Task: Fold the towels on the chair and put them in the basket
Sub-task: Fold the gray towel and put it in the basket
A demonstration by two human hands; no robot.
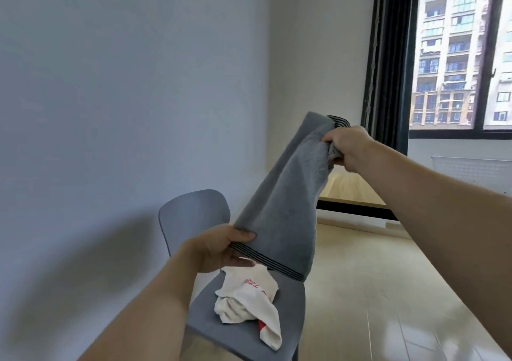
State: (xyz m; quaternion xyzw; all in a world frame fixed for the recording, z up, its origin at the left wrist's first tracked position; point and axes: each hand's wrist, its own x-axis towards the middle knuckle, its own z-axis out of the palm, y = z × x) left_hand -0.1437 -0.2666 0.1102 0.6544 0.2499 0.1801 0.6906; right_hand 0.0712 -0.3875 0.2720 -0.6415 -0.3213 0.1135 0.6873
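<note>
I hold a grey towel [285, 194] with dark striped borders stretched in the air above the chair. My left hand [219, 250] grips its lower striped corner, thumb on top. My right hand [346, 146] is clenched on the bunched upper end, higher and farther right. Below, a crumpled white towel [249, 302] with red lettering lies on the seat of the grey chair [194, 214]. No basket is in view.
The chair stands close to the pale wall on the left. A light wooden table [352, 191] sits behind the towel. Dark curtains [390, 56] and a window are at the upper right. Glossy floor [388, 291] stretches to the right.
</note>
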